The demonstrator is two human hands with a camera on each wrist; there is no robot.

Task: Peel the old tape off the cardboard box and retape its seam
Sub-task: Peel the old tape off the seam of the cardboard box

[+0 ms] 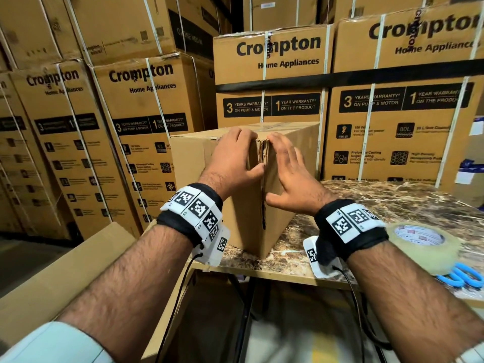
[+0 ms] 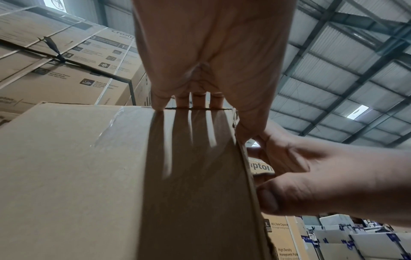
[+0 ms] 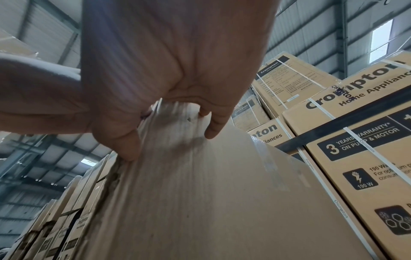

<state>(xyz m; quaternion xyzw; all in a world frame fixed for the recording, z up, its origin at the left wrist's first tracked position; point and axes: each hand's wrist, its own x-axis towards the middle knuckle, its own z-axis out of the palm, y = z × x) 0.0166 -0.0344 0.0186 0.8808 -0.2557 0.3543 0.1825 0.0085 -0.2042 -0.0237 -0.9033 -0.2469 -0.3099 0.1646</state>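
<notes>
table: marble-pattern top [image 1: 392,203], runs from centre out to 3 o'clock; its front edge is right in front of you.
room: warehouse, metal roof trusses [image 2: 347,58] overhead with skylights.
stacks: printed appliance cartons [image 1: 267,74] with white straps, walled up from 9 through 12 to 3 o'clock, close behind the table.
box: plain cardboard box [image 1: 199,158] stands on the table at centre, near face toward you, seam [image 1: 263,179] running vertically, its flap edges ragged and gapped.
old tape: clear strip [image 2: 109,126] on the left part of the box; more shows on the top face.
left hand: yours [image 1: 231,163], flat on the left flap, fingers hooked over the top edge, thumb by the seam. Grasping the box.
right hand: yours [image 1: 290,176], fingers straight on the right flap, thumb spread low. Released, just pressing.
tape roll: clear roll [image 1: 421,242] on the table at 4 o'clock, behind your right wrist.
scissors: blue handles [image 1: 461,277], just beside the roll at 4 o'clock.
obstruction: flat cardboard sheet [image 1: 52,279] at 8 o'clock under your left forearm.
</notes>
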